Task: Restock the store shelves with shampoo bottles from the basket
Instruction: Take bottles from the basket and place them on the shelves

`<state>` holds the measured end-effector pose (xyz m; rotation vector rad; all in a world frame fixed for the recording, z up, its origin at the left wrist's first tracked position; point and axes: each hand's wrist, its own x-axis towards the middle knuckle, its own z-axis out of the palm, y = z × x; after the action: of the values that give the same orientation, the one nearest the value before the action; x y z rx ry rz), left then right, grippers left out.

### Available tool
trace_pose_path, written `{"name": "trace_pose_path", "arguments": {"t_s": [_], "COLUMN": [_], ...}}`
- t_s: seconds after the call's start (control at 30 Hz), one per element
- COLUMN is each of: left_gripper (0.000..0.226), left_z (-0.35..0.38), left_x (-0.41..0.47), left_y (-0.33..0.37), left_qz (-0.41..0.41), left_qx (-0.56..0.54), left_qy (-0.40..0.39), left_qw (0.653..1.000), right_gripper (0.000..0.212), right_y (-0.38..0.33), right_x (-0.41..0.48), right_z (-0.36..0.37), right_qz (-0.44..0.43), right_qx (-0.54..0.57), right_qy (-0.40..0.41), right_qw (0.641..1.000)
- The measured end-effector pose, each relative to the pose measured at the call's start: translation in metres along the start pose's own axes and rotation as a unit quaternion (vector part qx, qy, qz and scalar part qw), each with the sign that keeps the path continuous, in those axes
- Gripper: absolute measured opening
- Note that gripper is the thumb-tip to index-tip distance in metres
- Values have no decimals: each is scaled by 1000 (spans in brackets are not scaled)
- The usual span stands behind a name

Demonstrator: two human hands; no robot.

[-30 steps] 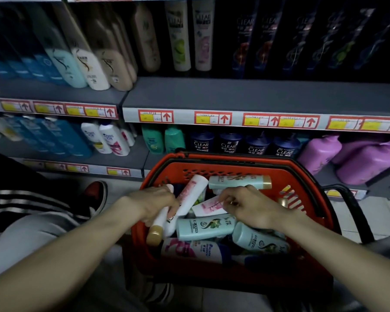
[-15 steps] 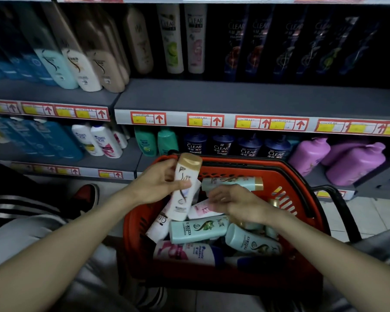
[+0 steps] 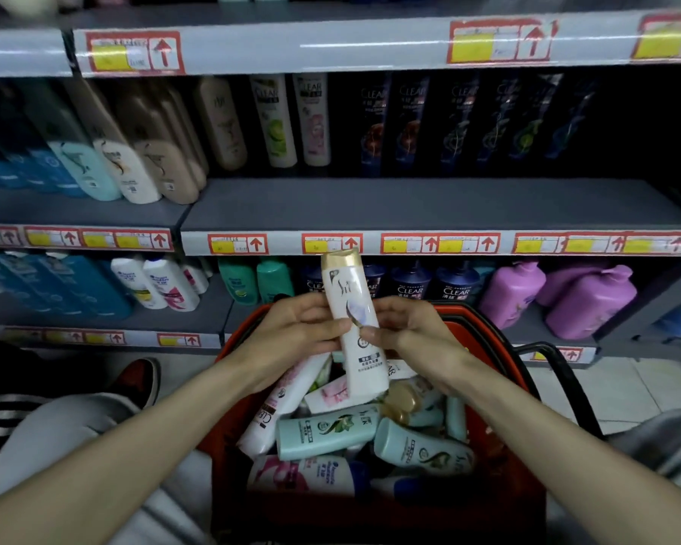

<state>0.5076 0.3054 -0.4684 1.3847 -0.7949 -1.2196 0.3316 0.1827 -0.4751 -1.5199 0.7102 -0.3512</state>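
Shampoo bottle: one, upright, gripped by left hand, right hand

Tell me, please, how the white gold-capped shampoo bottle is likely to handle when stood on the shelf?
The white gold-capped shampoo bottle looks like rigid plastic, so it should probably keep its shape in the left hand and right hand. Its glossy skin may be slippery. Tall and slim, it could tip easily if nudged.

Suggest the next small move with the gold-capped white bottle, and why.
Probably lift the white bottle, held upright by the left hand and right hand above the red basket, toward the look-alike white bottles on the middle shelf.
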Motion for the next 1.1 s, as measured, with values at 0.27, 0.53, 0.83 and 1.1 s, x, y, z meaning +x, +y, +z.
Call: {"name": "trace_pose_path", "arguments": {"t_s": [0.27,0.53,0.83,1.1], "left_gripper": [34,27,26,21], "left_z": [66,168,260,318], "left_x": [5,55,129,229], "left_y": [77,184,294,342], "left_qz": [39,169,278,349], "left_qx": [65,95,107,194], "left_qy": [-17,-12,-10,57], "left_qw": [997,981,954,915], "right_gripper": [30,42,53,51], "right_y": [-63,-157,-250,-279], "right_x": [-23,-57,-56,5], "right_z": [-64,-170,-283,-363], "right_qz": [-86,-216,-291,-307], "right_qx": [58,-55,-173,-192], "right_qy": [66,137,248,369], "right_qw": [992,965,908,856]}}
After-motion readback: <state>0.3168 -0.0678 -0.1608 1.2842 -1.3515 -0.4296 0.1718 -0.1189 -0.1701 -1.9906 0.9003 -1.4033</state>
